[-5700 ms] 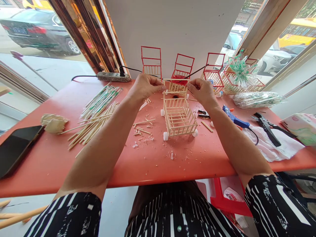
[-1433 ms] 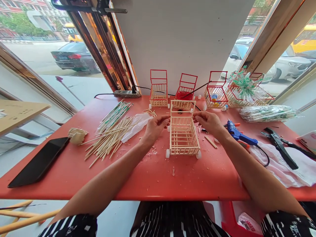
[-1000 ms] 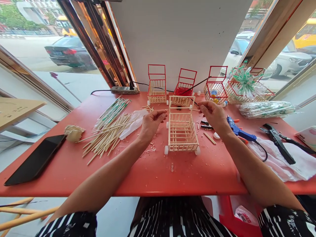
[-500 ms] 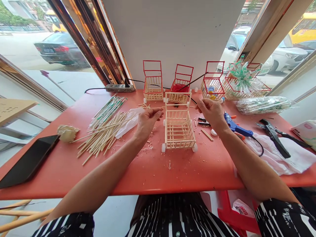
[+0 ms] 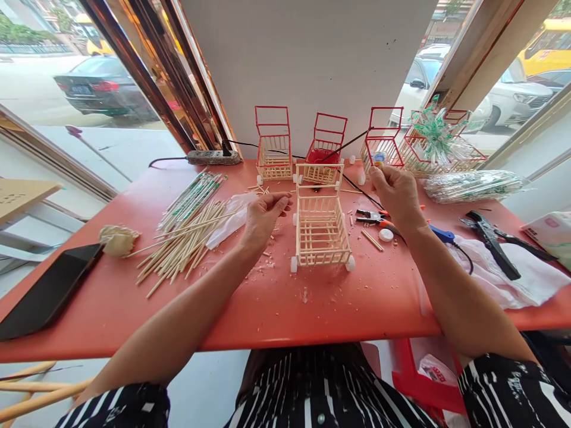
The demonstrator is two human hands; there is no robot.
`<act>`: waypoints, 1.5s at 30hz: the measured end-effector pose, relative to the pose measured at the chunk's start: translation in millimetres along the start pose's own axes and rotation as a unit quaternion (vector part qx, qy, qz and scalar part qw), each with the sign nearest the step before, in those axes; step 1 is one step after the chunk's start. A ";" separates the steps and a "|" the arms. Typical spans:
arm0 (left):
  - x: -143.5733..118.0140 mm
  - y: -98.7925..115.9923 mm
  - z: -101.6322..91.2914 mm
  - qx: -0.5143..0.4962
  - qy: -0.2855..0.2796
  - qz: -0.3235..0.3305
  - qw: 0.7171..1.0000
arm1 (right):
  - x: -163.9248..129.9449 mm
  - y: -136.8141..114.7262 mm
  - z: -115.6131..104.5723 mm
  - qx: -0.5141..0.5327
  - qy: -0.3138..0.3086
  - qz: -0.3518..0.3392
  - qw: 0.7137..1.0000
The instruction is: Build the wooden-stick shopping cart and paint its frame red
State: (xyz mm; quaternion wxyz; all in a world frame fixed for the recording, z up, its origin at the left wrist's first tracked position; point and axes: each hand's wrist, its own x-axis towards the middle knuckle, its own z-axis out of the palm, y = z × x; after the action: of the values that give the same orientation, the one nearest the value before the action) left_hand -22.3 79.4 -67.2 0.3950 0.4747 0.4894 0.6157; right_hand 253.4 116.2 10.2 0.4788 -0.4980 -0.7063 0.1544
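Note:
A small shopping cart built of pale wooden sticks (image 5: 323,238) stands upright on white wheels at the middle of the table, its handle at the far end. Just left of its handle hovers my left hand (image 5: 264,219), thumb and fingers closed towards each other; whatever is between them is too small to make out. On the other side, raised and apart from the cart, my right hand (image 5: 398,197) is in a pinch, its fingertips hiding anything held. Orange-handled pliers (image 5: 372,218) and a white round piece (image 5: 386,235) lie below that hand. The blue glue gun (image 5: 441,233) is mostly behind my right wrist.
Loose wooden sticks (image 5: 182,241) and wrapped sticks (image 5: 191,202) lie left, near a phone (image 5: 51,291). Several red-trimmed carts (image 5: 273,156) stand along the wall beside a power strip (image 5: 213,157). Black-handled cutters (image 5: 493,246) rest on a white cloth (image 5: 535,285) at right.
My right hand has moved right and slightly up, away from the cart, uncovering the pliers and covering more of the glue gun. My left hand stays nearly in place. The view has shifted slightly.

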 end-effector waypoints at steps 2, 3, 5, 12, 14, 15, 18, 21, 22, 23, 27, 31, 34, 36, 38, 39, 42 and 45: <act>0.5 -0.3 -0.2 -0.001 0.002 -0.001 1.000 | 3.6 2.4 -6.1 -0.008 -0.010 -0.010 1.000; 0.9 -0.7 -0.6 -0.003 0.003 -0.001 1.000 | 5.1 2.6 -10.3 -0.004 -0.017 -0.015 1.000; 1.8 -1.6 -1.8 -0.009 0.005 0.001 1.000 | 6.4 1.0 -21.4 0.008 -0.030 -0.025 0.999; 1.5 -2.8 -4.1 -0.030 0.009 0.009 0.999 | -21.4 10.5 -79.1 -0.179 -0.097 0.015 0.979; 0.9 -1.9 -3.2 -0.033 0.006 0.004 0.999 | -35.7 26.5 -96.5 -0.276 -0.125 0.048 0.952; 0.7 -1.5 -2.7 -0.031 0.004 0.001 1.000 | -42.4 35.9 -104.2 -0.328 -0.138 0.058 0.933; 0.1 -0.6 -1.2 -0.022 0.007 -0.007 1.000 | -58.5 63.1 -120.0 -0.436 -0.211 0.076 0.871; -0.3 -0.6 0.1 -0.011 0.008 -0.012 1.000 | -66.3 79.2 -123.4 -0.489 -0.242 0.088 0.834; -0.4 -0.9 0.4 -0.010 0.007 -0.013 1.000 | -67.2 81.3 -122.6 -0.498 -0.241 0.097 0.828; -0.4 -1.2 0.6 -0.010 0.006 -0.012 1.000 | -67.4 82.0 -121.4 -0.503 -0.237 0.108 0.824; 0.0 -2.2 0.7 -0.006 0.003 -0.008 1.000 | -62.9 77.4 -118.0 -0.489 -0.254 0.127 0.825; -0.2 -1.3 0.2 0.005 0.003 -0.011 1.000 | -55.2 72.3 -118.3 -0.478 -0.293 0.137 0.817; -1.1 0.3 -0.2 0.004 0.001 -0.010 1.000 | -53.8 69.1 -116.1 -0.460 -0.279 0.153 0.829; -1.6 1.0 -0.5 -0.001 -0.003 -0.006 1.000 | -56.4 66.0 -113.5 -0.442 -0.239 0.156 0.850; -1.7 1.3 -0.8 -0.002 -0.006 -0.004 1.000 | -61.1 62.0 -111.7 -0.429 -0.191 0.154 0.869; -1.7 1.3 -0.8 -0.003 -0.007 -0.006 1.000 | -63.8 59.5 -111.7 -0.424 -0.166 0.152 0.877; -1.9 1.2 0.0 -0.008 -0.011 -0.012 1.000 | -70.4 48.1 -113.6 -0.389 -0.095 0.123 0.908; -3.5 1.8 2.0 -0.011 -0.019 -0.013 1.000 | -73.1 28.6 -110.1 -0.336 -0.058 0.089 0.936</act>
State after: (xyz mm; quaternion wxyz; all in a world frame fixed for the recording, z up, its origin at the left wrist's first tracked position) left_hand -19.6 76.2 -65.9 0.4173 0.4752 0.4810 0.6072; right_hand 364.1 38.5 6.4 0.2255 -0.6810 -0.6964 -0.0213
